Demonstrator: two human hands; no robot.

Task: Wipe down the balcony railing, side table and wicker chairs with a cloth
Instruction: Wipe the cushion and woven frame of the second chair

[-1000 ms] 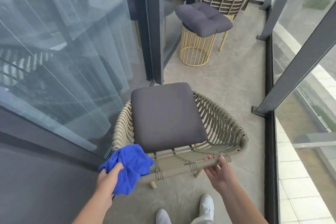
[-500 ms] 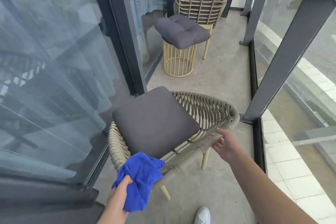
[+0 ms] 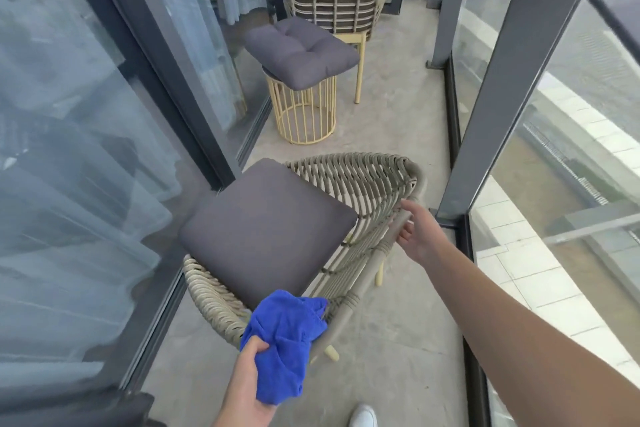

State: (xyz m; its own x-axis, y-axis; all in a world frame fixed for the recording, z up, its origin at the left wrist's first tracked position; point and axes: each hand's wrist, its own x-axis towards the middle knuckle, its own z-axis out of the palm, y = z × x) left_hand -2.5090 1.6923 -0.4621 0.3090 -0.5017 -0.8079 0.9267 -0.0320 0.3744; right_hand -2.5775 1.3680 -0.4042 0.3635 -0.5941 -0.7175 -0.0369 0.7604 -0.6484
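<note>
Gripping a bunched blue cloth (image 3: 287,343), the left hand (image 3: 247,388) is seen at the bottom of the view, its thumb curled over the folds, and the cloth is pressed against the near rim of a wicker chair (image 3: 360,191). The right hand (image 3: 417,236) is closed around the chair's back rail, thumb on top and fingers wrapped beneath. A grey cushion (image 3: 266,229) is laid on the seat of this near chair, which is stood on the concrete floor (image 3: 398,340) between the glass sliding doors (image 3: 86,149) on the left and the balcony railing (image 3: 519,80) on the right. The railing is made of dark posts with glass panels between them, and one post is met just beside the right hand. Farther along, a yellow wire side table (image 3: 304,114) is placed near the doors, and a tufted grey cushion (image 3: 301,52) is rested on its tabletop. Behind it, a second wicker chair (image 3: 336,0) is set with its back toward the camera. A white shoe (image 3: 363,416) is partly shown at the lower edge.
</note>
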